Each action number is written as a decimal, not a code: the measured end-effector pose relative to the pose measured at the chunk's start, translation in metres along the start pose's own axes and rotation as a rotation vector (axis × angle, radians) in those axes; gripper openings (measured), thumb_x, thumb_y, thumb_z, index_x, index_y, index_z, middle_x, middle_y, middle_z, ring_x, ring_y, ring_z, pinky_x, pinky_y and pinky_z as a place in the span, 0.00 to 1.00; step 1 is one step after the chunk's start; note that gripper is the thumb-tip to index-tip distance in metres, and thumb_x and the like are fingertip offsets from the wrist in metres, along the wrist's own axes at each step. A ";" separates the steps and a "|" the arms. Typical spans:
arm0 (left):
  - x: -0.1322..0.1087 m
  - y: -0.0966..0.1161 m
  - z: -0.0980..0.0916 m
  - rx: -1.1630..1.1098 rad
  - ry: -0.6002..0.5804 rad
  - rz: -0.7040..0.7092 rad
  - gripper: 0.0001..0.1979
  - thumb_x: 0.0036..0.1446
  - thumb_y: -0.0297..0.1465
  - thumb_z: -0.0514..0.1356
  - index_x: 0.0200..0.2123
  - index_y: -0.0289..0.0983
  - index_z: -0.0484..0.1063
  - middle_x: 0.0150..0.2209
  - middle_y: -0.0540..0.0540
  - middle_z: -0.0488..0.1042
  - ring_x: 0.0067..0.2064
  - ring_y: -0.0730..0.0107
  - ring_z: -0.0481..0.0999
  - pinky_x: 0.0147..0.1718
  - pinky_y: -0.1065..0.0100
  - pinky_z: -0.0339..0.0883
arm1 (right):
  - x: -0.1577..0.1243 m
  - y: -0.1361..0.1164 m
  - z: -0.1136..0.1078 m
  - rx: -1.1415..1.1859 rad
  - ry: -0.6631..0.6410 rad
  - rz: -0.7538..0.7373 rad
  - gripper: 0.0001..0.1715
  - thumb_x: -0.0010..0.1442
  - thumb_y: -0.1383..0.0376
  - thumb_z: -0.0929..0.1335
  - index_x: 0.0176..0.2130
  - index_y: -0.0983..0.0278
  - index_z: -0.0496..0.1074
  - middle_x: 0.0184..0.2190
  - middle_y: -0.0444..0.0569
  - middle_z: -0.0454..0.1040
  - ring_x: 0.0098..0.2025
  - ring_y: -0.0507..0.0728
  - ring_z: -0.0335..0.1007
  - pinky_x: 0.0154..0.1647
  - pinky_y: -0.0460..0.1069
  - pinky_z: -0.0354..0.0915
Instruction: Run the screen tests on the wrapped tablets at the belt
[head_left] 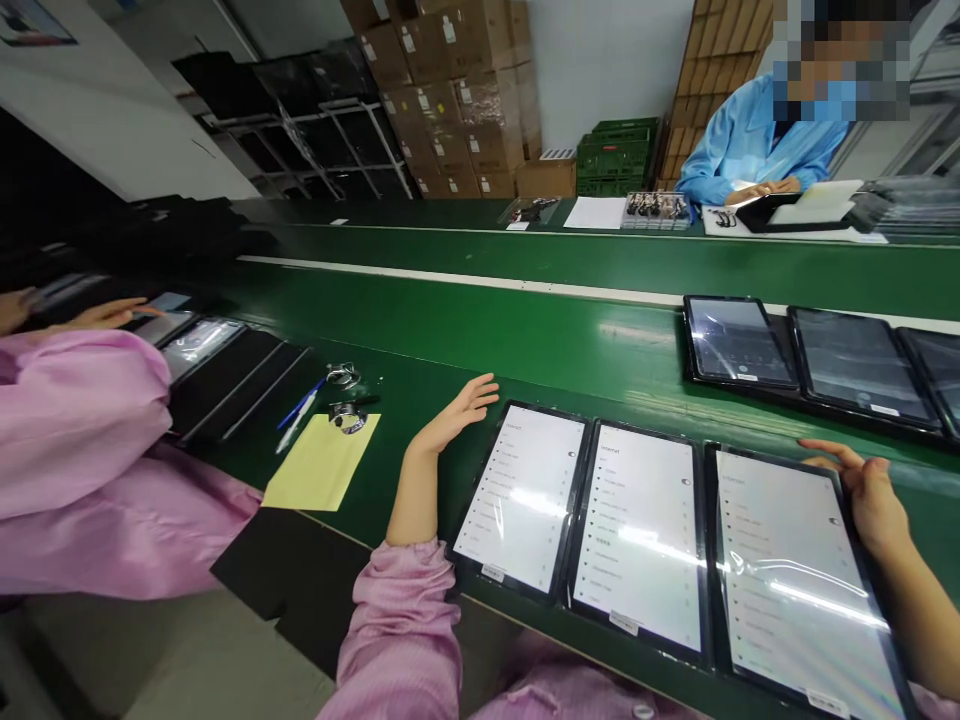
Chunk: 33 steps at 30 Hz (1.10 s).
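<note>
Three tablets with lit white settings screens lie side by side at the near edge of the green bench: a left tablet [520, 497], a middle tablet [640, 535] and a right tablet [799, 575]. My left hand [459, 411] rests open on the green surface just beyond the left tablet's top left corner, fingers stretched out, holding nothing. My right hand [866, 488] lies at the top right corner of the right tablet, fingers partly curled over its edge, touching it.
Three dark-screened tablets [739, 342] lie on the conveyor belt [480, 320] to the right. A yellow paper [319, 465], a blue pen [298, 411] and small metal rings [343, 376] lie left. A person in pink [75, 440] works at left, another in blue [757, 140] across.
</note>
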<state>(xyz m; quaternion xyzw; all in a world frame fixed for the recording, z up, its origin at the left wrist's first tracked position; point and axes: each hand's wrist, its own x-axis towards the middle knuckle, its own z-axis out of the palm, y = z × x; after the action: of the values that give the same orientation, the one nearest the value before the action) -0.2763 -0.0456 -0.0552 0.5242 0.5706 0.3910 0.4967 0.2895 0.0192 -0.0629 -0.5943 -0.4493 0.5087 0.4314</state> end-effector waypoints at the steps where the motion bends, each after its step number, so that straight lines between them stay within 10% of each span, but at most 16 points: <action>1: -0.001 -0.003 -0.004 0.033 -0.075 -0.016 0.40 0.56 0.40 0.64 0.69 0.49 0.51 0.68 0.40 0.59 0.67 0.52 0.62 0.66 0.46 0.50 | 0.001 0.002 0.000 -0.005 -0.007 -0.007 0.53 0.37 0.21 0.64 0.42 0.59 0.72 0.28 0.52 0.70 0.21 0.60 0.64 0.19 0.53 0.59; 6: 0.002 -0.011 -0.003 0.175 -0.337 -0.007 0.51 0.53 0.37 0.66 0.72 0.48 0.38 0.66 0.38 0.60 0.68 0.53 0.60 0.66 0.46 0.50 | 0.012 0.008 -0.007 -0.077 -0.028 -0.108 0.51 0.47 0.22 0.59 0.43 0.61 0.70 0.31 0.57 0.72 0.26 0.62 0.69 0.25 0.55 0.62; 13: 0.008 -0.005 0.024 0.210 -0.269 -0.007 0.67 0.48 0.46 0.70 0.70 0.45 0.19 0.69 0.30 0.50 0.64 0.47 0.64 0.62 0.45 0.58 | -0.045 -0.019 -0.021 -0.615 0.205 -0.583 0.44 0.69 0.38 0.51 0.54 0.71 0.70 0.44 0.66 0.73 0.47 0.65 0.72 0.46 0.59 0.66; 18: 0.018 -0.009 0.023 0.057 -0.101 -0.054 0.54 0.54 0.61 0.57 0.72 0.45 0.33 0.67 0.35 0.61 0.64 0.51 0.65 0.65 0.49 0.53 | -0.149 -0.029 0.093 -1.087 -0.216 -0.992 0.25 0.72 0.49 0.59 0.61 0.53 0.70 0.62 0.60 0.63 0.61 0.69 0.60 0.57 0.66 0.58; 23: 0.021 -0.009 0.022 -0.004 -0.010 -0.109 0.51 0.51 0.66 0.54 0.69 0.43 0.48 0.61 0.36 0.70 0.62 0.53 0.70 0.66 0.52 0.53 | -0.167 -0.015 0.178 -1.200 -0.369 -0.903 0.30 0.66 0.43 0.65 0.63 0.47 0.68 0.69 0.59 0.53 0.66 0.75 0.52 0.61 0.74 0.47; 33: 0.008 -0.001 0.010 0.239 -0.113 -0.161 0.51 0.53 0.62 0.56 0.70 0.42 0.43 0.65 0.34 0.62 0.66 0.50 0.63 0.67 0.47 0.50 | -0.143 -0.007 0.045 -1.166 -0.134 -0.809 0.20 0.70 0.49 0.61 0.53 0.45 0.77 0.70 0.51 0.48 0.65 0.73 0.50 0.60 0.75 0.52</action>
<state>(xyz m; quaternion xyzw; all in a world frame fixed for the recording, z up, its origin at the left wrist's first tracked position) -0.2662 -0.0382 -0.0595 0.5535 0.6244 0.2491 0.4917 0.2328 -0.1161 -0.0299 -0.4822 -0.8592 0.0210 0.1695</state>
